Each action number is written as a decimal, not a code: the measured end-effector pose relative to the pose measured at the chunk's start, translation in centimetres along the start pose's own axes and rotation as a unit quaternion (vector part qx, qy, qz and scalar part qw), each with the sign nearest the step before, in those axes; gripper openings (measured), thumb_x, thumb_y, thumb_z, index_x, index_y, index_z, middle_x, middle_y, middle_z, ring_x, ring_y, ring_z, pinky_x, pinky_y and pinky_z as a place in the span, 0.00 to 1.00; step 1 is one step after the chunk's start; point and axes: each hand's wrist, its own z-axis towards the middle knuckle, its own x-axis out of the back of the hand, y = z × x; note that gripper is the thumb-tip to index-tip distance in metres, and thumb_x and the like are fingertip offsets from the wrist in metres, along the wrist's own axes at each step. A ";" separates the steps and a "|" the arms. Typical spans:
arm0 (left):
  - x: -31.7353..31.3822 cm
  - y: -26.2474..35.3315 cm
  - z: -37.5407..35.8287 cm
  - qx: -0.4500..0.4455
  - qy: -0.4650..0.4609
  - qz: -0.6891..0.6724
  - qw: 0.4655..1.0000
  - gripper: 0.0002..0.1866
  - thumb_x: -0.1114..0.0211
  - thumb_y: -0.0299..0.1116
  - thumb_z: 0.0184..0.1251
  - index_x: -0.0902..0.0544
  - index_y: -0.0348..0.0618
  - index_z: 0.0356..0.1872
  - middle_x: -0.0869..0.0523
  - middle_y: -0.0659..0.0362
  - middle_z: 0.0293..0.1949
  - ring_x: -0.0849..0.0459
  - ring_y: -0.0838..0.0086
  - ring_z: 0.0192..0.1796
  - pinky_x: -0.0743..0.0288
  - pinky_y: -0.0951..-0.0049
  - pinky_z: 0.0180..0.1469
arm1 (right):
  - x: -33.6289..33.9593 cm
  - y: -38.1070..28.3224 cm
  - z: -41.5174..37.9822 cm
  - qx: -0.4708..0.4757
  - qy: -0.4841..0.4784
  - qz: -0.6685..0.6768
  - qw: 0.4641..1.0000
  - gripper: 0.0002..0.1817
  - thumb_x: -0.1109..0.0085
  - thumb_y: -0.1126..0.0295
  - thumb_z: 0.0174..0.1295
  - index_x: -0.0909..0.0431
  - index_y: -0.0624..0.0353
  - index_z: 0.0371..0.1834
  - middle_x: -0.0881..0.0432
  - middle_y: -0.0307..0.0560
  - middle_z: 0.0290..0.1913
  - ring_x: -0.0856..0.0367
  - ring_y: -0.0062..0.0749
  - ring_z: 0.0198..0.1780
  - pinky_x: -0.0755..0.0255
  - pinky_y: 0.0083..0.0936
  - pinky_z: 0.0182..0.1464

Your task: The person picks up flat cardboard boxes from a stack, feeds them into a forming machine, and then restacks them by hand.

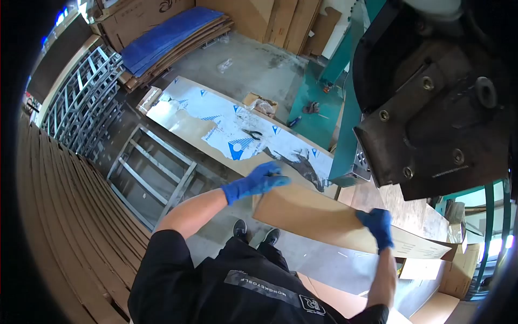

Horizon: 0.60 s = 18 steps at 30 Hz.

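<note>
A long brown cardboard sheet stands on edge in front of my body, slanting down toward the right. My left hand, in a blue glove, is closed at the sheet's upper left corner; the fingertips are partly blurred. Also gloved in blue, my right hand grips the upper edge farther along, with the thumb side over the near face. Just beyond the sheet is a bench covered by a torn white-and-blue printed film. Pliers with dark handles lie on that film.
A large dark machine head hangs at the upper right, close to the sheet. Stacked cardboard fills the left side. A metal frame lies on the floor beside the bench. A small open box sits behind the bench.
</note>
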 end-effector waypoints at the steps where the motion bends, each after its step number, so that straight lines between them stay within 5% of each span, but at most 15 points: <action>1: -1.3 3.7 -0.5 0.049 -0.013 -0.111 0.993 0.07 0.33 0.35 0.68 0.19 0.43 0.33 0.25 0.68 0.26 0.30 0.86 0.29 0.33 0.82 0.31 | 2.6 0.6 -1.4 -0.011 0.030 0.034 0.999 0.22 0.28 0.53 0.52 0.19 0.57 0.11 0.26 0.47 0.10 0.28 0.27 0.14 0.32 0.32 0.23; 3: -1.8 12.4 -1.7 0.017 -0.067 -0.028 0.997 0.07 0.34 0.35 0.69 0.18 0.43 0.35 0.24 0.68 0.28 0.28 0.87 0.32 0.33 0.83 0.32 | 7.6 2.0 -3.6 -0.010 0.074 0.135 0.988 0.20 0.26 0.59 0.52 0.21 0.58 0.11 0.27 0.43 0.10 0.29 0.23 0.14 0.36 0.27 0.19; 5: -2.1 16.6 -2.2 -0.052 -0.098 -0.142 0.984 0.09 0.36 0.38 0.70 0.17 0.43 0.37 0.21 0.67 0.28 0.26 0.87 0.33 0.32 0.82 0.33 | 11.9 2.7 -5.7 0.006 0.129 0.182 0.975 0.19 0.27 0.62 0.53 0.22 0.58 0.12 0.27 0.39 0.11 0.30 0.20 0.16 0.39 0.25 0.18; 8: -1.7 20.6 1.4 0.108 -0.237 -0.626 0.735 0.15 0.41 0.40 0.73 0.18 0.38 0.47 0.15 0.59 0.44 0.16 0.74 0.45 0.23 0.79 0.49 | 17.2 4.3 -5.0 0.100 0.284 0.138 0.943 0.15 0.29 0.67 0.54 0.23 0.61 0.16 0.26 0.39 0.15 0.30 0.20 0.20 0.36 0.24 0.22; 9: -1.3 22.4 3.2 0.035 -0.131 -0.356 0.924 0.16 0.41 0.40 0.73 0.19 0.37 0.50 0.16 0.57 0.48 0.17 0.73 0.49 0.24 0.77 0.55 | 18.4 4.3 -3.7 0.076 0.285 0.089 0.951 0.14 0.30 0.69 0.55 0.22 0.62 0.17 0.25 0.40 0.17 0.29 0.21 0.21 0.35 0.25 0.24; 10: -1.5 23.7 4.2 -0.044 -0.010 -0.044 0.998 0.18 0.41 0.40 0.73 0.21 0.36 0.53 0.16 0.56 0.51 0.18 0.71 0.54 0.26 0.75 0.60 | 18.8 4.8 -3.3 0.056 0.284 0.070 0.954 0.13 0.30 0.70 0.55 0.22 0.62 0.18 0.24 0.40 0.17 0.29 0.21 0.23 0.34 0.25 0.26; 13: -2.8 18.6 4.3 -0.330 0.140 0.023 0.933 0.20 0.50 0.33 0.76 0.29 0.32 0.63 0.24 0.54 0.60 0.26 0.74 0.62 0.34 0.70 0.66 | 19.1 6.7 -1.7 0.015 0.289 0.079 0.954 0.12 0.31 0.70 0.55 0.22 0.64 0.19 0.23 0.42 0.18 0.28 0.22 0.24 0.33 0.27 0.27; 15: -2.6 13.6 2.1 -0.189 0.009 -0.144 0.971 0.22 0.53 0.35 0.78 0.33 0.32 0.67 0.26 0.52 0.63 0.28 0.71 0.64 0.37 0.69 0.68 | 18.8 6.5 -2.3 0.028 0.296 0.089 0.951 0.14 0.32 0.70 0.56 0.23 0.64 0.17 0.23 0.42 0.18 0.28 0.23 0.24 0.34 0.27 0.27; 18: -2.2 5.6 6.9 -0.215 -0.030 -0.088 0.972 0.26 0.55 0.40 0.80 0.37 0.34 0.71 0.31 0.51 0.69 0.33 0.69 0.69 0.42 0.68 0.72 | 17.9 13.9 1.5 0.101 0.300 0.042 0.948 0.08 0.36 0.70 0.59 0.22 0.64 0.32 0.20 0.39 0.25 0.29 0.24 0.23 0.32 0.27 0.28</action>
